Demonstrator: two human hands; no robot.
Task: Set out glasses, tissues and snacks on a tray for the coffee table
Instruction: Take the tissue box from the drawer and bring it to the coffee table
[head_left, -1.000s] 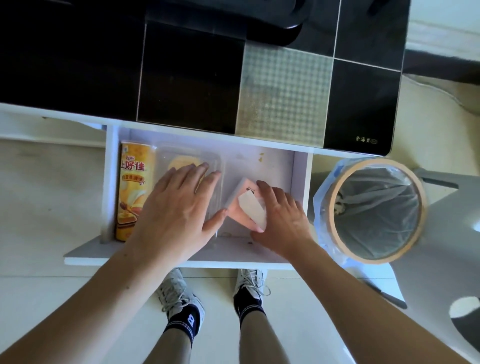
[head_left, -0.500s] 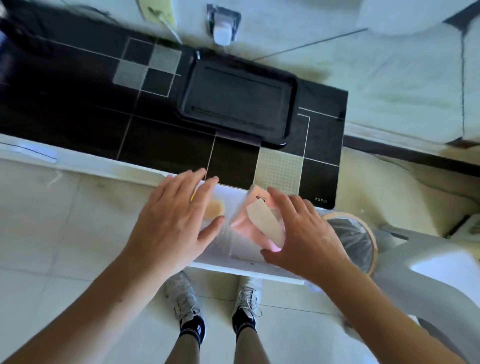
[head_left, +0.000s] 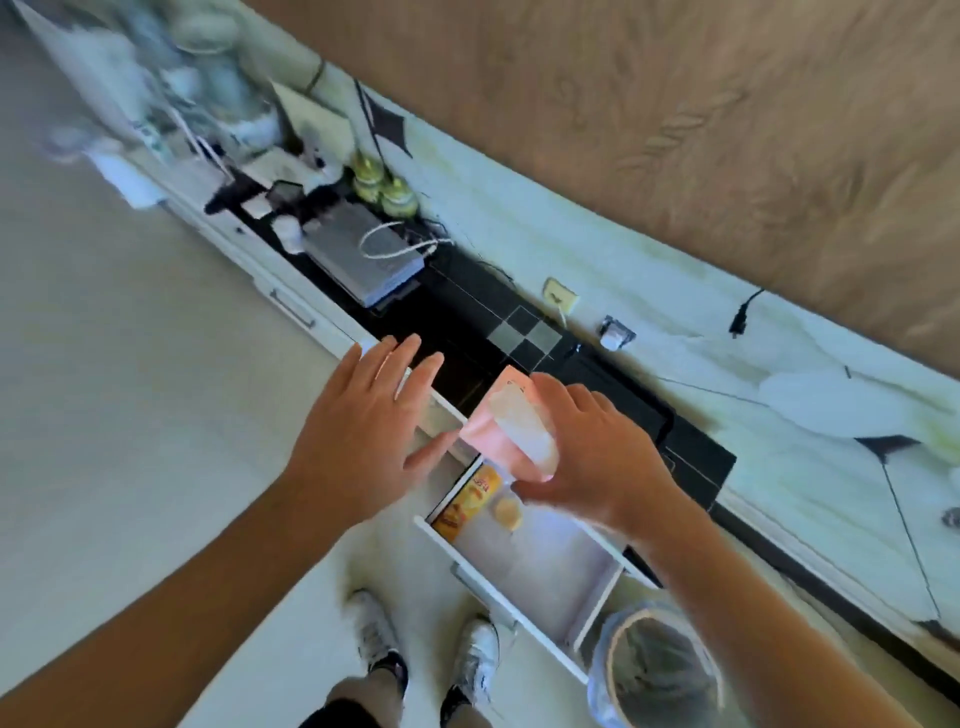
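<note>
right hand (head_left: 592, 457) fingers (head_left: 550, 395) curl around the pink tissue pack (head_left: 501, 428).

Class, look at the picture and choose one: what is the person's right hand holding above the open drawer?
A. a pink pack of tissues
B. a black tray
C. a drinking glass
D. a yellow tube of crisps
A: the right hand has its fingers curled round the pink pack of tissues, while the yellow tube of crisps lies in the drawer below.

Pink tissue pack (head_left: 511, 431), orange snack can (head_left: 467, 501), white drawer (head_left: 540, 571)
</note>
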